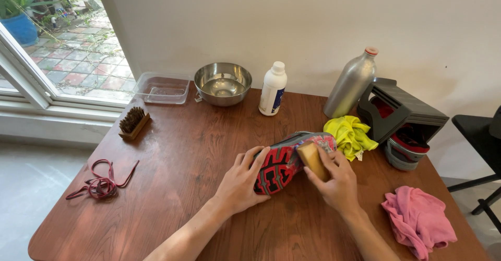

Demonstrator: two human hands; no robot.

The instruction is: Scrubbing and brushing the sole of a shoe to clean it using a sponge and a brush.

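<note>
Wooden table [172,151] | left hand [242,180] fingers grip shoe [284,162] | right hand [339,183] fingers press sponge [313,159] on sole

one view only, from the person's head, tilted down and forward across the wooden table [172,151]; both forearms enter from the bottom edge, so the left hand [241,180] and right hand [336,180] sit close, low centre; beyond the hands stands the wall [292,16]; far left of the left hand, a window [57,47]

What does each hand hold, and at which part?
The left hand grips the shoe by its sole edge; the right hand holds the sponge by its end.
</note>
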